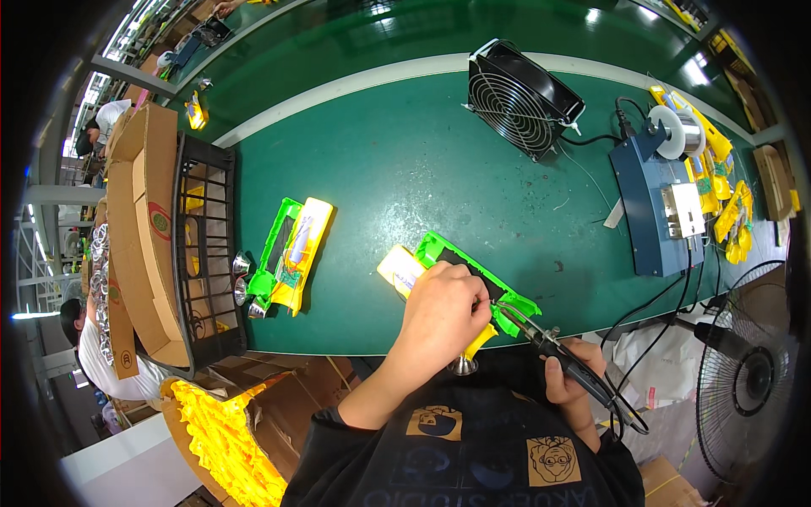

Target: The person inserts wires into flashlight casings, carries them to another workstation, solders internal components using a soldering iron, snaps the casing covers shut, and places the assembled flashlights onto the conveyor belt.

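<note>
My right hand (pixel 574 372) is wrapped round the black handle of a soldering iron (pixel 588 378), whose metal front end points left at the near end of a green plastic housing (pixel 466 259). Over that same end, my left hand (pixel 445 311) has its fingers pinched together; whatever they hold is hidden. Beneath the left hand lies a yellow housing half (pixel 397 269), mostly covered, with a shiny reflector cup (pixel 463 366) at its near end. Left of my hands, a second green housing (pixel 274 253) lies alongside an opened yellow one (pixel 306 245) with wires and a pale cylinder inside.
A black box fan (pixel 519 97) stands at the back. To the right sits a blue soldering unit (pixel 646 207) with a solder spool (pixel 683 133), beside several yellow housings (pixel 735 221). A black crate (pixel 207 253) lines the left edge. A pedestal fan (pixel 748 376) stands right.
</note>
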Motion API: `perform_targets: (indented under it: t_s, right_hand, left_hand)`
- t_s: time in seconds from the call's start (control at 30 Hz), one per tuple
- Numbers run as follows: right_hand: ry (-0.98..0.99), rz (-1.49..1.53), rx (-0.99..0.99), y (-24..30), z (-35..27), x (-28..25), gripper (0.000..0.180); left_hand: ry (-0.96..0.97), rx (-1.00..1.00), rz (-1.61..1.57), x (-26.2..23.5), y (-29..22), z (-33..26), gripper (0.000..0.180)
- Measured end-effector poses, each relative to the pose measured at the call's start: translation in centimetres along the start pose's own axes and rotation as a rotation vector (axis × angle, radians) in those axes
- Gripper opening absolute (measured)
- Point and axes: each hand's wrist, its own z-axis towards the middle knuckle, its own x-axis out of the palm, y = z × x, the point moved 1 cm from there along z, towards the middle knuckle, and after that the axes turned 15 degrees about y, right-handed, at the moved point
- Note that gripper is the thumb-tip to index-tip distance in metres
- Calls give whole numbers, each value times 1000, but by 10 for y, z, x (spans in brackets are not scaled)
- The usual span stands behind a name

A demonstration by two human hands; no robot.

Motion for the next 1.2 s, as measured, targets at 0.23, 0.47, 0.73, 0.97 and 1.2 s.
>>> perform_targets:
  t_s: [0.23,0.47,0.73,0.97,1.2]
  right_hand:
    - [6,-20,19,0,-1,-1,26]
    - [10,-30,-45,4,2,-2,26]
    - [4,76,-113,12,3,-12,25]
    - [-13,57,-114,5,0,-10,26]
    - [36,14,-50,0,-2,-6,24]
  left_hand:
    - [2,4,4,1,1,0,5]
    - [25,20,-18,-1,2,-1,5]
    - [59,40,-34,-6,2,-3,7]
    - [71,37,-75,-8,3,-5,8]
    - [52,42,-90,-6,4,-4,8]
